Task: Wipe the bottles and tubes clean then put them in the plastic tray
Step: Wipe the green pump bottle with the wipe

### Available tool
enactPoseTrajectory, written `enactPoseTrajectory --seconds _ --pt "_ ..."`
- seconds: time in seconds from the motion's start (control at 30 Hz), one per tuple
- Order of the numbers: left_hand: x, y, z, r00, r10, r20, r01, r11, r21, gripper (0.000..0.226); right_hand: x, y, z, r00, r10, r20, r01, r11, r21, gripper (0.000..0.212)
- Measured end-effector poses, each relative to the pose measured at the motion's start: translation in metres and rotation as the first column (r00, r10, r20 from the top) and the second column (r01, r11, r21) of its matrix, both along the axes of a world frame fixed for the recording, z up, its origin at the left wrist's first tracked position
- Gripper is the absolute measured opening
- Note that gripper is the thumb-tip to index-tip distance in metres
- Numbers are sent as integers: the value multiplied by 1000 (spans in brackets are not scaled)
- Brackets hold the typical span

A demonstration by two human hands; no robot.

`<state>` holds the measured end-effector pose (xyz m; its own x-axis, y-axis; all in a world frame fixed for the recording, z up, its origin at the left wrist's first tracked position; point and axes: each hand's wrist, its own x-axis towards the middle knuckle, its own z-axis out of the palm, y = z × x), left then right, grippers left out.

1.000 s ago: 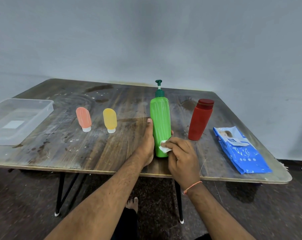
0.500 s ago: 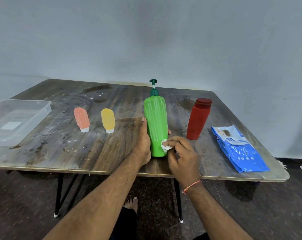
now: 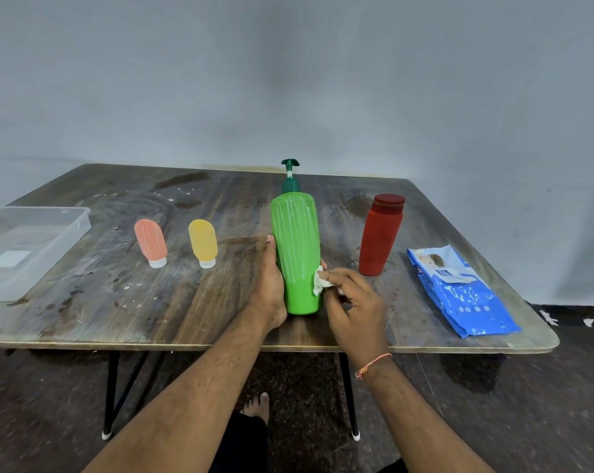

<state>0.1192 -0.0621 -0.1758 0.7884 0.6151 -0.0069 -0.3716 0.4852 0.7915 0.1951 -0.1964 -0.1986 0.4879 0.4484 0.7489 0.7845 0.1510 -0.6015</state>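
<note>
Green pump bottle point(image 3: 297, 254) stands upright on the wooden table point(image 3: 125, 302), near the front edge, roughly centre. Pale streaks run down its upper body.

Left hand point(image 3: 270, 288) wraps the bottle's left side, thumb up along the wall, fingertips showing round the far right side; grasping the bottle.

Right hand point(image 3: 351, 302) pinches a small crumpled white wipe point(image 3: 321, 281) between thumb and fingers and presses it against the bottle's lower right side. Orange thread bracelet point(image 3: 374, 365) on that wrist.

Red bottle point(image 3: 380, 233) upright, right of the green one, apart from it. Blue wet-wipe pack point(image 3: 462, 291) lies flat further right, near the table edge.

Yellow tube point(image 3: 203, 244) and orange tube point(image 3: 151, 242) stand cap-down, left of the green bottle, side by side, not touching.

Clear plastic tray point(image 3: 80, 223) at far left of the table; holds no bottles or tubes.
</note>
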Motion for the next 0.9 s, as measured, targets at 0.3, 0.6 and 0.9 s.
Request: enactPoseTrajectory --seconds 0.3,0.6,0.9 --pt "-4 2 1 997 -43 64 46 998 -38 89 -3 -4 3 999 19 -26 -19 1000 8 29" --pt "0 -4 2 999 43 -21 -43 999 15 92 0 -2 -2 998 -51 36 51 998 -19 38" --pt "3 0 -3 1000 19 -4 -19 1000 6 95 -3 -2 -2 976 -9 216 17 999 -35 36"
